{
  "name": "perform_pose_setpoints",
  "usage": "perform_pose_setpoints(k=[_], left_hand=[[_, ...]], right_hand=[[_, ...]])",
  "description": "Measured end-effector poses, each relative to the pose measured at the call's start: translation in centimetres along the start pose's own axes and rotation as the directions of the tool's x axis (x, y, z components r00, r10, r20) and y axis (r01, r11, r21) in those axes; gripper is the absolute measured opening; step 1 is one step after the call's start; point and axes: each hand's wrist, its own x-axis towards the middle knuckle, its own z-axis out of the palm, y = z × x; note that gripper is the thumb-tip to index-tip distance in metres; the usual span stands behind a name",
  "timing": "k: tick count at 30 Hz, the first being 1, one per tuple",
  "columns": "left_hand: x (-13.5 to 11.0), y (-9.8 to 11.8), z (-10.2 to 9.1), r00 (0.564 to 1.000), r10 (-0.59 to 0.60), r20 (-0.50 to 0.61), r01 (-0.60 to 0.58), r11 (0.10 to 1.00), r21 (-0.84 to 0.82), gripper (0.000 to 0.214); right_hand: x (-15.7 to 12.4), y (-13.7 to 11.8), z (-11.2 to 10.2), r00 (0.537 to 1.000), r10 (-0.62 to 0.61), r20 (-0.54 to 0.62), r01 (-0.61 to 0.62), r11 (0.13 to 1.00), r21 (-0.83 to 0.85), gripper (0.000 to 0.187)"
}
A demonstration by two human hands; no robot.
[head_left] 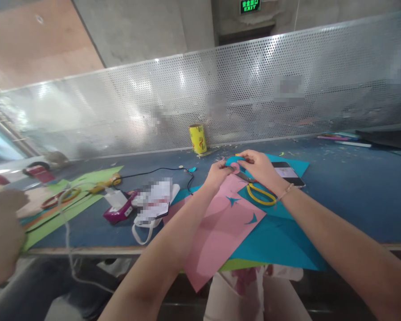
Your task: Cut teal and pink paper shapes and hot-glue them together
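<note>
Above the coloured sheets, my left hand [218,174] and my right hand [259,166] meet, their fingers closed on a small blue paper piece [234,159]. A round pink paper piece [234,168] lies against it at the left fingertips. Just under my right hand rest scissors with yellow handles [262,198], their blades pointing to the fingers. Below are a pink paper sheet [217,238] and larger blue paper [280,240]. Small dark blue scraps [252,219] lie on the pink sheet.
A phone [289,174] lies beyond my right wrist. A yellow roll [198,139] stands near the perforated metal screen [120,107]. Left are a purple box [120,211], a white strap [143,232], cables and green paper [53,220]. Another person's arm [3,236] reaches in. Pens [345,137] lie far right.
</note>
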Motion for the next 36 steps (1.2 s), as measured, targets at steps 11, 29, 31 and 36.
perform_pose_setpoints(k=[11,29,31,36], left_hand=[[-0.3,0.3,0.0,0.996,-0.083,0.038,0.090,0.951,-0.296,0.018],[-0.6,0.8,0.1,0.998,0.029,-0.048,-0.041,0.958,-0.283,0.035],[-0.6,0.8,0.1,0.997,0.058,-0.043,-0.068,0.957,-0.283,0.035],[-0.7,0.8,0.0,0.993,0.115,-0.023,-0.116,0.954,-0.275,0.033]], right_hand=[[-0.4,-0.8,-0.2,0.994,-0.014,-0.112,0.018,0.999,0.040,0.014],[-0.3,-0.8,0.1,0.966,0.251,-0.066,-0.182,0.838,0.515,0.021],[-0.2,-0.6,0.2,0.961,0.267,-0.072,-0.188,0.821,0.539,0.021],[-0.1,0.1,0.3,0.963,0.258,-0.072,-0.181,0.825,0.535,0.019]])
